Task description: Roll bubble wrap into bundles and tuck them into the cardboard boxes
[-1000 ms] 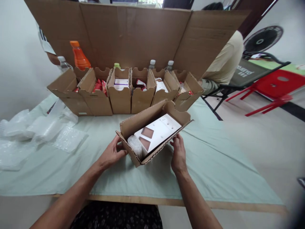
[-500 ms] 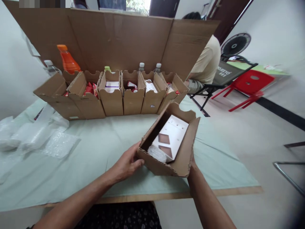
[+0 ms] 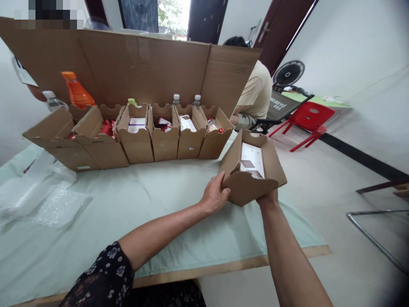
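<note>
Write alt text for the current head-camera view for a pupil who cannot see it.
A left hand grips an open cardboard bin holding a white box, while the right hand supports it from below. Six similar bins stand in a row on pale green cloth to its left; bubble wrap lies at far left.

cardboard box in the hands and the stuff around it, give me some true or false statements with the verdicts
1. The left hand and the right hand both touch the cardboard box. True.
2. The cardboard box is closed. False: its top is open, showing a white carton.
3. Six other boxes stand in a row. True.
4. The bubble wrap lies right of both hands. False: the bubble wrap lies to their left.
5. The orange bottle stands behind the row. True.
6. The plastic chair is blue. False: the plastic chair is red.
</note>
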A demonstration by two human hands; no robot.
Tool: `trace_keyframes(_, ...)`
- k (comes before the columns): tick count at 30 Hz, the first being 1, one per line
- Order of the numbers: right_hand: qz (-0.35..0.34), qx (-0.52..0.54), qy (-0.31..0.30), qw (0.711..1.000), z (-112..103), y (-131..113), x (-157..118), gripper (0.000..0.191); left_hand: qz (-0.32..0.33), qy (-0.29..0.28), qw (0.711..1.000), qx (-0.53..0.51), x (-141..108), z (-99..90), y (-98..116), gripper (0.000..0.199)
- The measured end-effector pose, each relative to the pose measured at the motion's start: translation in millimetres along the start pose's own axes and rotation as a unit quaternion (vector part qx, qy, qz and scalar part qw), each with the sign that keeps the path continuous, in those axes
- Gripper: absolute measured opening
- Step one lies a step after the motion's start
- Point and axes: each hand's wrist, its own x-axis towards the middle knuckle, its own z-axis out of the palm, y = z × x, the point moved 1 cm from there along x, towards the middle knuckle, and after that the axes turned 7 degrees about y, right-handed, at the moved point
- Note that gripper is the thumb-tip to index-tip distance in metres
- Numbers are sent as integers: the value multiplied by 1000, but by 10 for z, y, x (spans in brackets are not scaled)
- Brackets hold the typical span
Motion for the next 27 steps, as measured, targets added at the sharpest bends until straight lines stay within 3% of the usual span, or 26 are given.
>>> trace_keyframes(4, 58, -2, 32, 998, -206, 88, -236, 62, 4, 3, 1000, 5, 253, 259, -119, 87)
trace_keyframes(9, 103, -84, 45, 990, -341, 275, -372, 47, 27, -26, 999, 5, 494, 290, -332, 89)
trace_keyframes(14, 123, -90, 29, 988, -382, 455, -13, 49, 62, -42, 997, 14, 552, 260, -503, 78)
trace_keyframes(21, 164, -98, 8, 982, -562, 607, 519, 39, 107, -55, 993, 20, 467, 328, -616, 62)
trace_keyframes(27, 175, -106, -27, 978, -490, 748, 892, 36, 112, -45, 992, 36, 469, 333, -626, 49)
